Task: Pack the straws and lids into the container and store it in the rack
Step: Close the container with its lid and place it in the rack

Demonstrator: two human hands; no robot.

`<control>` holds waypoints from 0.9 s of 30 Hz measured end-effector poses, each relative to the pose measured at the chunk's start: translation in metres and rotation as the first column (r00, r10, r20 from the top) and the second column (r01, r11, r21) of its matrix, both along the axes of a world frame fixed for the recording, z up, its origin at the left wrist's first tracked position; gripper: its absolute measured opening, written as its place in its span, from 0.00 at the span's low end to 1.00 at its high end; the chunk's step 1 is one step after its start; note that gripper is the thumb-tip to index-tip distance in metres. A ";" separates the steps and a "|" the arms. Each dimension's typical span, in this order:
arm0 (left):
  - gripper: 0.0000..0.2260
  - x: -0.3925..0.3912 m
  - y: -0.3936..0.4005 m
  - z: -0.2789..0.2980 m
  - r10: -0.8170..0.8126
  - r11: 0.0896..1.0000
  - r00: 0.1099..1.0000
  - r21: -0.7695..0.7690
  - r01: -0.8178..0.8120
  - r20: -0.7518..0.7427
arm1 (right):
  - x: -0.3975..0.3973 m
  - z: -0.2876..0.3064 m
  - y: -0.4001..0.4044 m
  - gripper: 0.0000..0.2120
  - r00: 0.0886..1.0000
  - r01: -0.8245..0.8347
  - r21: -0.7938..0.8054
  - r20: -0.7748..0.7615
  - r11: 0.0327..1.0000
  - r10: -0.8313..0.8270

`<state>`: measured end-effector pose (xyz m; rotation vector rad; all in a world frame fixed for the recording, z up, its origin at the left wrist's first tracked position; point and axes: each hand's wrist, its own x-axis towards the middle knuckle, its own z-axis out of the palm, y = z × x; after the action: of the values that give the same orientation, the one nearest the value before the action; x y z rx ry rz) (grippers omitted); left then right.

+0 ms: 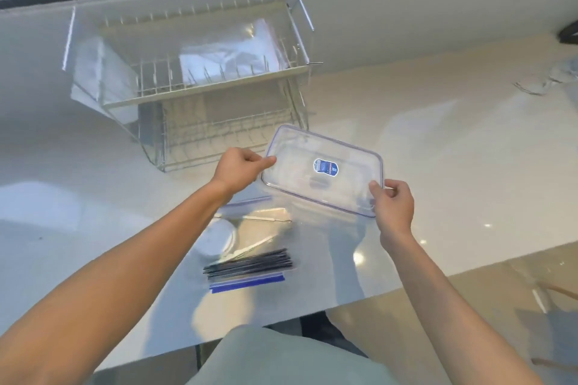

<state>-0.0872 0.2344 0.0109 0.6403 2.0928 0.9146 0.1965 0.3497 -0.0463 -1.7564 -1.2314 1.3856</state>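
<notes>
Holding the clear container lid [322, 170] in the air with both hands: left hand [237, 167] pinching the far-left corner between thumb and curled fingers, right hand [394, 208] pinching the near-right corner the same way. Tilted, long axis running from far-left to near-right, hovering just past and above the open container [259, 236] on the white counter [453, 166]. Inside the container, below and toward the body from the lid: dark straws [250, 262] lying roughly left to right at the near end, a round white lid [217, 239] at the left. Likely next: lowering the lid back and down, matching long axes. Two-tier wire rack [200, 72] straight ahead beyond, left hand nearer it.
</notes>
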 end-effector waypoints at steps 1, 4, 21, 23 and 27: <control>0.20 -0.008 -0.018 0.000 0.029 1.000 1.000 0.007 -0.029 -0.007 | -0.013 0.000 -0.003 0.13 0.999 -0.045 0.014 0.010 0.999 0.045; 0.18 -0.024 -0.070 -0.008 0.104 0.995 0.994 0.008 -0.104 -0.035 | -0.045 -0.002 -0.019 0.15 0.986 -0.162 0.017 0.038 0.987 0.161; 0.15 -0.028 -0.195 -0.049 0.339 0.941 0.940 -0.002 -0.339 0.040 | -0.091 0.005 -0.089 0.09 0.835 -0.526 0.063 0.230 0.848 0.500; 0.14 -0.023 -0.202 -0.050 0.334 0.943 0.942 -0.013 -0.333 0.019 | -0.086 0.004 -0.096 0.09 0.817 -0.543 0.048 0.264 0.839 0.513; 0.14 -0.016 -0.210 -0.053 0.320 0.947 0.947 -0.034 -0.321 -0.021 | -0.078 -0.002 -0.108 0.04 0.795 -0.566 0.060 0.304 0.823 0.524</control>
<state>-0.1030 0.0240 -0.0419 0.2895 2.2623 1.0469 0.1188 0.2420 -0.0480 -1.5853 -2.0719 1.3194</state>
